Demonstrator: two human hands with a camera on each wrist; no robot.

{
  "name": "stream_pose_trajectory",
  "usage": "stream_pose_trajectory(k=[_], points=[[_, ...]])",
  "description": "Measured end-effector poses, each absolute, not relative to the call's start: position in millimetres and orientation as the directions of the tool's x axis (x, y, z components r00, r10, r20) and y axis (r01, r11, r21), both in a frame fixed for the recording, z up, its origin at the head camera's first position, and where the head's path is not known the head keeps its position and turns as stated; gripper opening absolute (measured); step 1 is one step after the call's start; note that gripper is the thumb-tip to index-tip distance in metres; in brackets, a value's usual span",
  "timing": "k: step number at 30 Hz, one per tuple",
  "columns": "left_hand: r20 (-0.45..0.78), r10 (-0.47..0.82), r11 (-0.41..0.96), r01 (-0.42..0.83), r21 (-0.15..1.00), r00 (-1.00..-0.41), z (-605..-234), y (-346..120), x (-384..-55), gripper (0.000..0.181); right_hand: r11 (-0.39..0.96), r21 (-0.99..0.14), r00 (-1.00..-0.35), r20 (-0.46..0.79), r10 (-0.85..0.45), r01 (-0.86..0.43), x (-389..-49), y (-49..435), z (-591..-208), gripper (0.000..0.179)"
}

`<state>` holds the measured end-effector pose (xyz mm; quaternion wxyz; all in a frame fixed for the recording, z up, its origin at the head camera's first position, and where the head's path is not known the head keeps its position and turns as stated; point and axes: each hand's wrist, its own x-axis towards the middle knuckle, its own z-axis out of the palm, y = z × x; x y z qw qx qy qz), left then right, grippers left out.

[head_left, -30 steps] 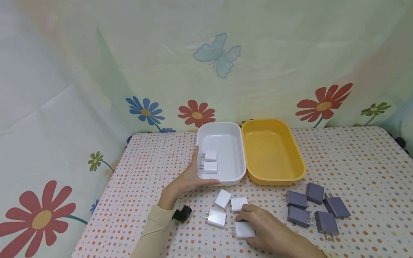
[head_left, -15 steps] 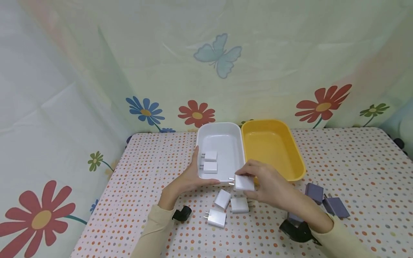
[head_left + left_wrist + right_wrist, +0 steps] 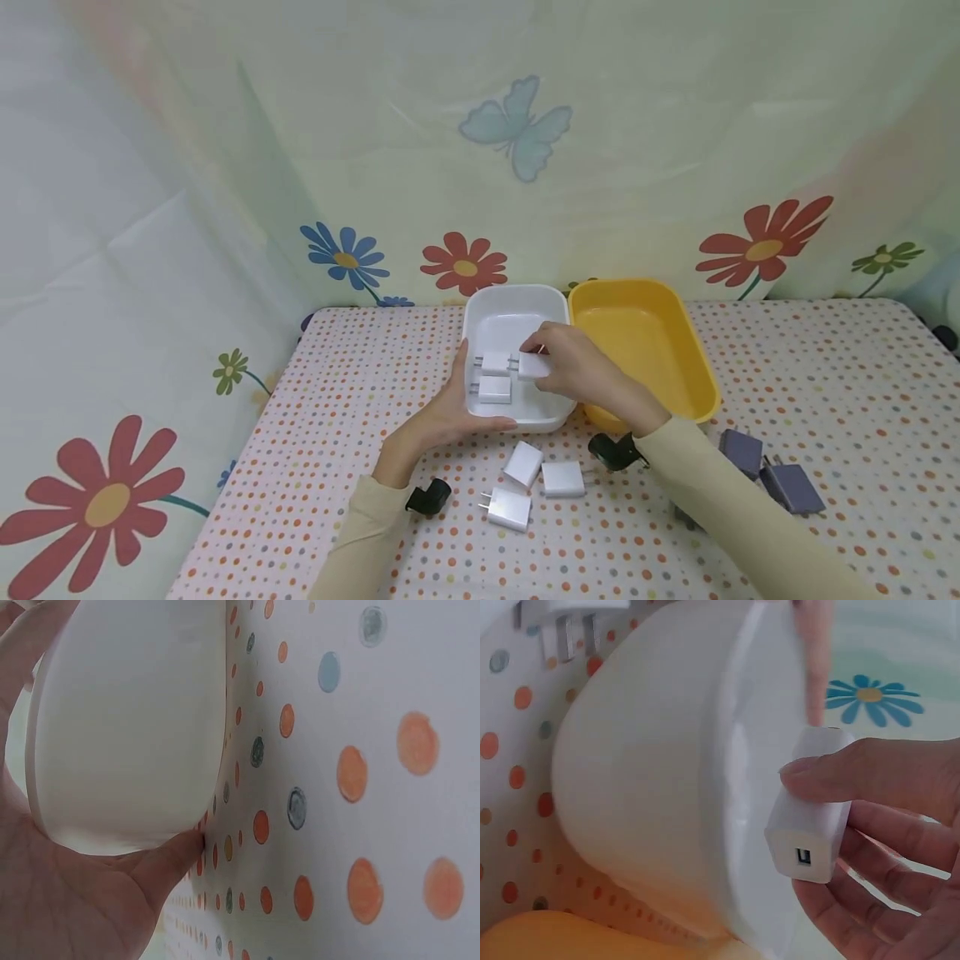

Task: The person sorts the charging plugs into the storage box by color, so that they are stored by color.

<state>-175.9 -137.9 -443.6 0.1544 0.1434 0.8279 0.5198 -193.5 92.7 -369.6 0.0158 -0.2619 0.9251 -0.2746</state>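
My right hand [image 3: 581,362] pinches a white USB charger [image 3: 532,367] over the white tray [image 3: 525,312], with its prongs to the left. In the right wrist view, the thumb lies on top of the charger [image 3: 806,832], fingers below, and its USB port faces the camera. Two white chargers, an upper [image 3: 496,363] and a lower [image 3: 494,390], lie in the tray, prongs toward the left wall. My left hand [image 3: 442,412] rests against the tray's near left corner, thumb and fingers spread straight along its outer walls; in the left wrist view the palm [image 3: 82,900] faces the tray wall [image 3: 135,727].
On the dotted tablecloth in front lie three white chargers, at left [image 3: 509,509], middle [image 3: 522,463] and right [image 3: 563,479]. A yellow tray [image 3: 708,400] stands against the white one. At right are dark purple chargers [image 3: 792,487], some hidden by the right sleeve [image 3: 720,492].
My right hand has picked up a white charger from the tablecloth and carried it up and left, over the white tray. The left hand has stayed at the tray corner.
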Motion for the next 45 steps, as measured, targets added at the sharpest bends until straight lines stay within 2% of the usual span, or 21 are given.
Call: stream_pose_trajectory(k=[5, 9, 15, 24, 40, 45], points=[[-0.129, 0.387, 0.426, 0.053, 0.903, -0.913, -442.5, -135.1, -174.5, 0.14, 0.768, -0.478, -0.878, 0.014, -0.478, -0.426, -199.8, 88.3, -385.5, 0.036], [-0.138, 0.377, 0.442, 0.048, 0.896, -0.916, -442.5, -134.6, -174.5, 0.141, 0.79, -0.456, -0.888, 0.0, -0.461, -0.41, -198.6, 86.6, -391.9, 0.035], [-0.14, 0.37, 0.458, 0.05, 0.888, -0.918, -440.1, -134.9, -174.3, 0.141, 0.783, -0.426, -0.872, 0.031, -0.488, -0.453, -197.1, 83.0, -398.4, 0.032], [-0.15, 0.362, 0.461, 0.037, 0.887, -0.92, -438.9, -136.5, -174.6, 0.142, 0.787, -0.323, -0.847, 0.107, -0.521, -0.525, -194.7, 77.3, -413.6, 0.026], [-0.149, 0.357, 0.46, 0.035, 0.887, -0.922, -440.3, -138.4, -174.9, 0.142, 0.785, -0.303, -0.841, 0.151, -0.52, -0.54, -195.2, 73.6, -417.5, 0.019], [-0.162, 0.35, 0.469, 0.023, 0.883, -0.923, -439.0, -138.1, -174.2, 0.142, 0.794, -0.355, -0.862, 0.082, -0.5, -0.494, -195.6, 72.8, -414.7, 0.029]])
